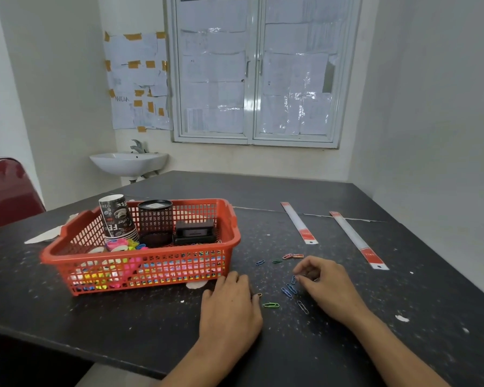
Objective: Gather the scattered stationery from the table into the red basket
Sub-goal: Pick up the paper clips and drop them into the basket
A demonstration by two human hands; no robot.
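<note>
While hands [280, 291] work clips [289, 289], right tabletop [430, 275] open.

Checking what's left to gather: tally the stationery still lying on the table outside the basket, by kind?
Paper clips: 10
Rulers: 2
Total: 12 visible. Any clips hidden inside the curled right hand are not counted.
</note>
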